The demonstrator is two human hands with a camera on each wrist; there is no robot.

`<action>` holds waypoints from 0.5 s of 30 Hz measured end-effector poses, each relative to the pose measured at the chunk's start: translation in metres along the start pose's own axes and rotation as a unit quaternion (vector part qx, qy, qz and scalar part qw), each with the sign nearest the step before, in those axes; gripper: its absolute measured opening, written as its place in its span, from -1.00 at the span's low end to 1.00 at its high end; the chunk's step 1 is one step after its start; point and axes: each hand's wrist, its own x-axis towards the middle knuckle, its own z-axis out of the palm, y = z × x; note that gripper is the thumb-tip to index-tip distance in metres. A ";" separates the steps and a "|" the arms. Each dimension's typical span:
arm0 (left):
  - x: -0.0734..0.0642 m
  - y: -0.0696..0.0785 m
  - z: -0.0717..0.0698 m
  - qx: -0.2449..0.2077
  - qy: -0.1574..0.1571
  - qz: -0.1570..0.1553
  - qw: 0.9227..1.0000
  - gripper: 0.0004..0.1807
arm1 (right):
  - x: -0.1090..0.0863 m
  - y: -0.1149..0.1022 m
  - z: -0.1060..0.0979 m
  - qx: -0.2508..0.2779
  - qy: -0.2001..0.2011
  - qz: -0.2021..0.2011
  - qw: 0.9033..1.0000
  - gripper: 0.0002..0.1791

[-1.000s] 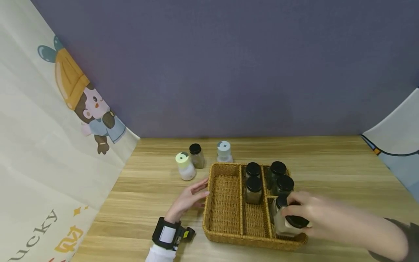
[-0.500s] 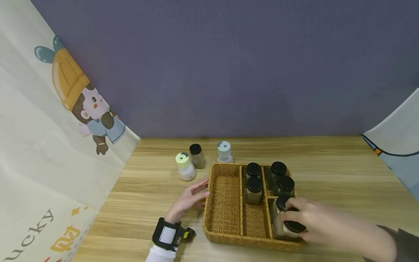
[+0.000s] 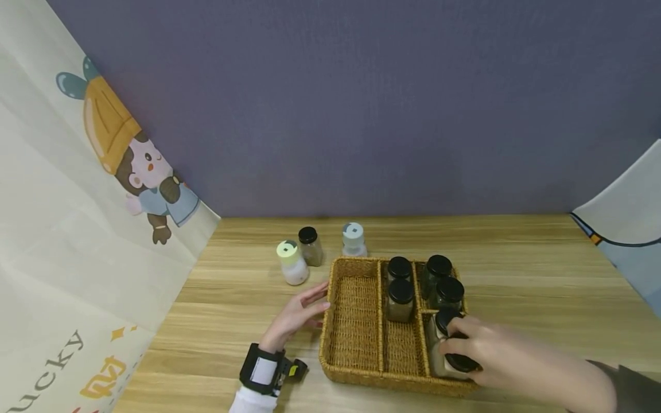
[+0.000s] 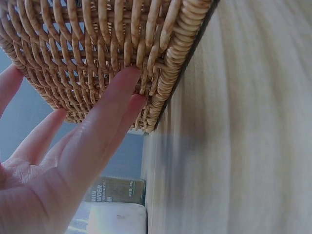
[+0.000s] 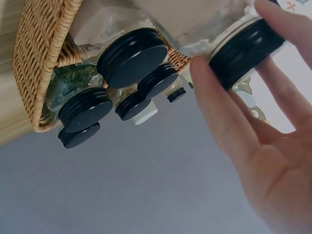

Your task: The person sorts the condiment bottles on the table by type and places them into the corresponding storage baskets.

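Observation:
A woven wicker basket (image 3: 392, 380) with several compartments stands on the wooden table. My right hand (image 3: 480, 347) grips a clear jar by its black lid (image 5: 246, 51), thumb and fingers on opposite sides. That jar (image 3: 443, 367) is in the front right compartment, beside another black-lidded jar (image 3: 447, 319). My left hand (image 3: 295, 316) rests against the basket's left side, fingers extended; its fingertips touch the wicker wall (image 4: 105, 44). Two jars (image 3: 400, 301) stand in the middle compartment. Behind the divider, two more jars (image 3: 448, 291) with dark green contents fill the back right compartment.
Left of the basket stand a shaker with a yellow-green top (image 3: 292, 261) and a black-lidded spice jar (image 3: 311, 246). A shaker with a pale blue top (image 3: 354, 238) is just behind the basket's back edge. A dark grey-blue panel (image 3: 361, 115) closes off the table's far side.
My right hand has shifted slightly left with the jar, which has gone from tilted to more upright inside the front right compartment. My left hand and the basket have stayed put.

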 end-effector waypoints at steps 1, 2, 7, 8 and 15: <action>0.000 0.000 0.000 0.000 -0.001 0.001 1.000 -0.25 | 0.000 0.000 0.001 -0.001 -0.003 0.001 1.000 -0.46; 0.000 0.000 0.000 -0.001 0.000 -0.001 1.000 -0.25 | 0.001 0.000 0.001 -0.006 -0.001 0.000 1.000 -0.47; -0.001 0.000 0.000 -0.005 0.000 0.001 1.000 -0.25 | 0.001 0.000 0.006 -0.020 0.003 0.002 1.000 -0.45; -0.001 0.000 0.000 -0.005 0.000 0.001 1.000 -0.25 | 0.001 0.000 0.007 -0.023 0.007 0.003 1.000 -0.44; 0.000 0.000 0.000 -0.005 -0.001 0.000 1.000 -0.27 | 0.001 0.001 0.015 -0.026 -0.002 0.014 1.000 -0.45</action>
